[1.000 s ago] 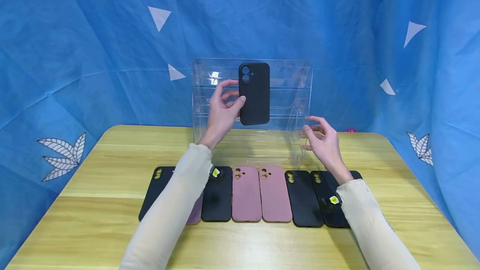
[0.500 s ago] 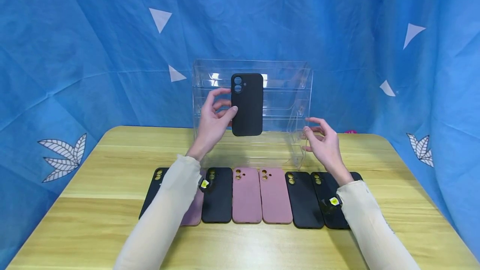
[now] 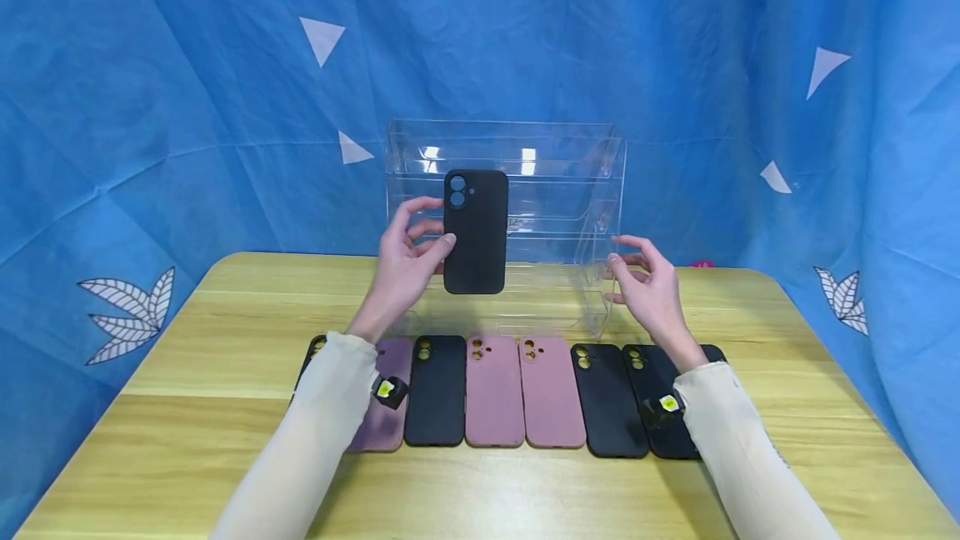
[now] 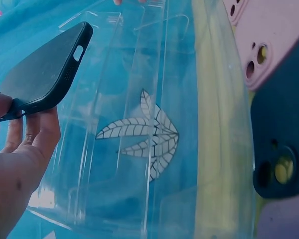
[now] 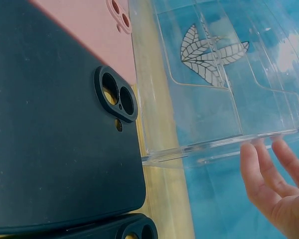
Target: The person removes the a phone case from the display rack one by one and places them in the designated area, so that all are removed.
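Note:
In the head view my left hand [image 3: 405,261] pinches a black phone case [image 3: 476,232] by its left edge, thumb in front and fingers behind. The case is upright, camera cutouts at top left, held in front of a clear tiered display rack [image 3: 570,165]. Seen from the left wrist, the black phone case [image 4: 45,69] slants over the rack, its bottom edge with the port opening toward the camera. At the rack's right side is my right hand [image 3: 648,282]; from the right wrist, the fingertips [image 5: 248,152] lie against the outside of the clear side panel.
Along the rack's front lies a row of phone cases: a black case [image 3: 435,390], a pink case [image 3: 493,390], another pink case [image 3: 552,390], a black case [image 3: 611,398] and others partly under the sleeves. A blue patterned cloth [image 3: 225,90] hangs behind the wooden table [image 3: 465,490].
My left hand has brought the black phone case down and to the left in front of the rack. The right hand has stayed at the rack's right side.

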A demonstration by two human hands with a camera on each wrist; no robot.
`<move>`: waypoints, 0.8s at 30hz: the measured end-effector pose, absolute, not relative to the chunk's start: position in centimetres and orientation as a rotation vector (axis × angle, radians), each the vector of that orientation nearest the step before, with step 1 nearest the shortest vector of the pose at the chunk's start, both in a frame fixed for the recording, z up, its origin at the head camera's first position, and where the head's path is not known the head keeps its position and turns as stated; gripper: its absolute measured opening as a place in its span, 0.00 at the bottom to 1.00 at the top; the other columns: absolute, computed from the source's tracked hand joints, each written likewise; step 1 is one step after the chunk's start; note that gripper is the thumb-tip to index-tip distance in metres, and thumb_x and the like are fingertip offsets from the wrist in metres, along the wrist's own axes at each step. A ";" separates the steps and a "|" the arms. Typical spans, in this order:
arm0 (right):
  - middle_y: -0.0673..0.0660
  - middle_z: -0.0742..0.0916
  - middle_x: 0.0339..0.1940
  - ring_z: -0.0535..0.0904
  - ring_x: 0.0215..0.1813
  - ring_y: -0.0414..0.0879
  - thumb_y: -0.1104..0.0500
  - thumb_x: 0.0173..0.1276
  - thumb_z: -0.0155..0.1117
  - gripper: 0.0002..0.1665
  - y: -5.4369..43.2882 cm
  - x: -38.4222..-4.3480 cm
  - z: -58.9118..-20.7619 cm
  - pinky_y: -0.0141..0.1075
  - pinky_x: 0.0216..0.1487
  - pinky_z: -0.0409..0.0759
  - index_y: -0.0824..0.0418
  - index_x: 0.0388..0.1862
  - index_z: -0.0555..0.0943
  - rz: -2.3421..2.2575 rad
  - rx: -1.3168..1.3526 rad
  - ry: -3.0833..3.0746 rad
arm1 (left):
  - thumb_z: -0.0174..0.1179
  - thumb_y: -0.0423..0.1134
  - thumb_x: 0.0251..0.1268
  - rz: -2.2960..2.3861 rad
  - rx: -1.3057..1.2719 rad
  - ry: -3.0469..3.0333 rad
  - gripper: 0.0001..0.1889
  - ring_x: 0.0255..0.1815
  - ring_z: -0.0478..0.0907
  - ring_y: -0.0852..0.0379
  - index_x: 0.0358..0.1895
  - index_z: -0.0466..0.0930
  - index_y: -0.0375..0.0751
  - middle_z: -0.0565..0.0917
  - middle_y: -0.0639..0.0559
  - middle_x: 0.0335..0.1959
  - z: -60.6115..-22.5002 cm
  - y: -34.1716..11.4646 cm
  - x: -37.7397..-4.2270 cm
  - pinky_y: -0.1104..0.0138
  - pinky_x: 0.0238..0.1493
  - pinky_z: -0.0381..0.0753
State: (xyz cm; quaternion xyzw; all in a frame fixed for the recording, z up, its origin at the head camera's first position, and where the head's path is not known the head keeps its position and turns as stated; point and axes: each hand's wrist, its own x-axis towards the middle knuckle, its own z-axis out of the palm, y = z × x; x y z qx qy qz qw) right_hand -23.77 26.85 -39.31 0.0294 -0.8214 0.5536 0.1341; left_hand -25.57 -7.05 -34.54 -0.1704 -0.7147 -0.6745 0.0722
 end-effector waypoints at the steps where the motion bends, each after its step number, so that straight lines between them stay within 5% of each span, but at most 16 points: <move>1: 0.67 0.80 0.58 0.86 0.43 0.33 0.50 0.81 0.54 0.27 26.9 -23.8 -39.3 0.33 0.37 0.90 0.55 0.74 0.70 1.605 0.087 -2.381 | 0.59 0.33 0.74 -2.027 -0.509 -2.156 0.24 0.31 0.84 0.60 0.69 0.68 0.52 0.80 0.52 0.44 -34.6 -7.3 -25.4 0.66 0.36 0.87; 24: 0.68 0.81 0.58 0.87 0.42 0.33 0.50 0.81 0.54 0.28 26.8 -23.9 -39.4 0.34 0.36 0.90 0.59 0.74 0.69 1.617 0.083 -2.369 | 0.58 0.33 0.75 -2.051 -0.439 -2.214 0.24 0.32 0.85 0.61 0.69 0.65 0.51 0.81 0.56 0.42 -36.1 -11.9 -23.6 0.66 0.34 0.86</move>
